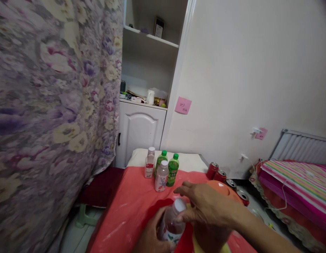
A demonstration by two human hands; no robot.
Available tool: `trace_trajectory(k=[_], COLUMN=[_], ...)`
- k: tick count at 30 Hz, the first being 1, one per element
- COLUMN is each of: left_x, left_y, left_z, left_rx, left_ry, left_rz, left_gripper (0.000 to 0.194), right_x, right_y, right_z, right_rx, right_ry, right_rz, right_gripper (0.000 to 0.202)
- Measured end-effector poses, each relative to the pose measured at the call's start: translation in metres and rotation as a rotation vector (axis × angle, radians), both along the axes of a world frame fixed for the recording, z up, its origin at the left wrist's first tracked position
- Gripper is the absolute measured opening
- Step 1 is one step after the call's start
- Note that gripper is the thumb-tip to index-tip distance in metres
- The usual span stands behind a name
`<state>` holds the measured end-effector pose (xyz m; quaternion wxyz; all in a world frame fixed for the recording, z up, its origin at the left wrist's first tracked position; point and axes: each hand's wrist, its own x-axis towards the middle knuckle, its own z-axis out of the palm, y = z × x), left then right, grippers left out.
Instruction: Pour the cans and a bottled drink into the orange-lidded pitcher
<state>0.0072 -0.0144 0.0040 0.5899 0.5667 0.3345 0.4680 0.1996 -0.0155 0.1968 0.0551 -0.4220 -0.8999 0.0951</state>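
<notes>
My left hand (157, 235) is wrapped round a clear plastic bottle (170, 225) with a white cap and a printed label, at the bottom centre. Over the bottle's right side reaches my right hand (202, 202), its fingers stretched out and apart from the cap. The right thumb is close to the bottle's neck; whether it touches cannot be told. Beyond my hands stand a clear bottle with a pink label (161, 179), another with a red label (150, 165), and two green-labelled bottles, one at the right (173, 172) and one partly hidden behind (160, 161).
A red plastic sheet (126, 203) covers the table. Several red cans (220, 175) line its right edge, beside an orange round object (222, 188) partly behind my right arm. A floral curtain (60, 105) hangs left; a white cabinet (141, 130) stands behind.
</notes>
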Motion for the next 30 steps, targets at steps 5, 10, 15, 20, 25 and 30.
trace_trajectory(k=[5, 10, 15, 20, 25, 30], left_x=[0.000, 0.002, 0.001, 0.001, 0.001, 0.002], left_y=[-0.002, -0.002, 0.000, -0.001, -0.003, -0.004], left_z=[0.004, 0.004, 0.001, 0.003, 0.007, 0.008], left_rx=[-0.032, -0.012, -0.005, 0.004, 0.010, -0.026], left_ry=[0.063, -0.033, 0.008, 0.016, 0.010, 0.028], left_rz=[0.021, -0.030, 0.012, -0.004, 0.003, -0.011], left_gripper=[0.083, 0.080, 0.079, 0.080, 0.076, 0.079], right_x=[0.003, -0.004, -0.002, -0.002, -0.001, 0.001], right_y=[0.006, 0.008, 0.004, 0.003, 0.000, 0.003], right_z=[-0.009, -0.012, -0.011, -0.012, -0.014, -0.019], right_rx=[-0.019, 0.057, 0.025, 0.039, 0.065, 0.063], right_ry=[-0.019, -0.094, 0.012, -0.051, 0.002, 0.003], right_rz=[0.048, -0.102, 0.007, -0.073, -0.051, -0.051], right_gripper=[0.028, 0.034, 0.046, 0.023, 0.034, 0.016])
